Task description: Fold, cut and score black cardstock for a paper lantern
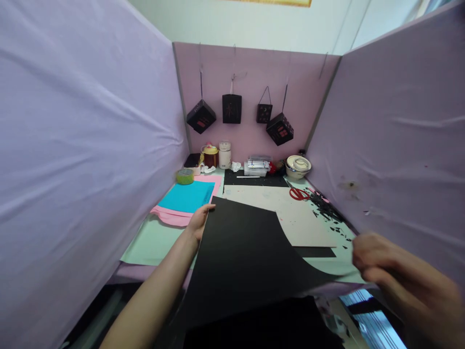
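A large sheet of black paper (pixel 243 252) is held up in front of me, tilted over the table's near edge. Its right side curves out to a pointed corner. My left hand (pixel 199 220) grips the sheet by its upper left edge, thumb on top. At the right, my right hand (pixel 370 257) is closed, close to the sheet's pointed corner and blurred by motion. A faint streak lies between that hand and the corner. I cannot make out what its fingers hold.
Red-handled scissors (pixel 300 194) and black paper scraps (pixel 325 206) lie to the right of a pale board (pixel 308 228). Blue sheets (pixel 187 196) and a tape roll (pixel 185 177) are at left. Black paper boxes (pixel 231 109) hang at the back. Fabric-covered partitions flank the table.
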Demonstrator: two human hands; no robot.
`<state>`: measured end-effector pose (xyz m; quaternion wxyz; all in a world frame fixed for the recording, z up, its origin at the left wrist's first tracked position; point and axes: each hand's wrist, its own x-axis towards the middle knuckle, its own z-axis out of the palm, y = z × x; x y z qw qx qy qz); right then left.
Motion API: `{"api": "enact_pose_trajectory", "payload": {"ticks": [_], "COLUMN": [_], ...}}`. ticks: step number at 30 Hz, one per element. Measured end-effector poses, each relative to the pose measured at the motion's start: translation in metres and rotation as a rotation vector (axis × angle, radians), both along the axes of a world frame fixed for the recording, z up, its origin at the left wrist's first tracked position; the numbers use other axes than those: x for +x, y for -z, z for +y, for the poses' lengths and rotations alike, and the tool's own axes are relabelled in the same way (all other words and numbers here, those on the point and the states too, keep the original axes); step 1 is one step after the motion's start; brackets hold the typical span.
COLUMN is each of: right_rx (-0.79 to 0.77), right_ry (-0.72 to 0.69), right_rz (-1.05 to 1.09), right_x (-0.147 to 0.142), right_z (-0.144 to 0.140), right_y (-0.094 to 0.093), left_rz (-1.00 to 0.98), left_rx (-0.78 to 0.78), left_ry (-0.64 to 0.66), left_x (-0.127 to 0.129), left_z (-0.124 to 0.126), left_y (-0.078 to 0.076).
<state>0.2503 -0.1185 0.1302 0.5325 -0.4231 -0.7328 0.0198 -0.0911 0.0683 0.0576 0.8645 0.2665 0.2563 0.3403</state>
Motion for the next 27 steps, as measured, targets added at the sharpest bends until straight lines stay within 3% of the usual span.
{"api": "enact_pose_trajectory", "payload": {"ticks": [1, 5, 8, 11, 14, 18, 21, 24, 27], "right_rx": [-0.111, -0.442, -0.519, -0.563, -0.595, -0.501, -0.444, -0.425, -0.514], "right_ry": [-0.044, 0.048, 0.077, 0.044, 0.034, 0.136, 0.17, 0.13, 0.074], "right_rz": [0.038, 0.215, 0.342, 0.445, 0.404, 0.289, 0.291, 0.297, 0.269], "right_x": [0.002, 0.007, 0.001, -0.01, -0.016, -0.016, -0.018, -0.02, -0.021], "right_z": [0.013, 0.083, 0.125, 0.143, 0.144, 0.139, 0.131, 0.122, 0.116], "right_y": [0.007, 0.052, 0.086, 0.102, 0.104, 0.096, 0.091, 0.089, 0.091], "left_rz": [-0.014, -0.098, -0.152, -0.099, -0.06, -0.033, 0.099, 0.207, 0.192], "left_rx": [-0.005, 0.074, 0.146, 0.11, 0.068, 0.055, 0.077, 0.1, 0.113], "left_ry": [0.001, 0.006, 0.002, 0.001, -0.035, -0.097, -0.156, -0.27, -0.302], "left_x": [-0.001, 0.0, 0.0, -0.001, -0.003, -0.005, -0.006, -0.004, -0.002], "left_z": [0.0, -0.006, -0.011, -0.015, -0.02, -0.03, -0.04, -0.049, -0.055], "left_y": [0.003, 0.013, 0.019, 0.021, 0.02, 0.017, 0.019, 0.02, 0.015]}}
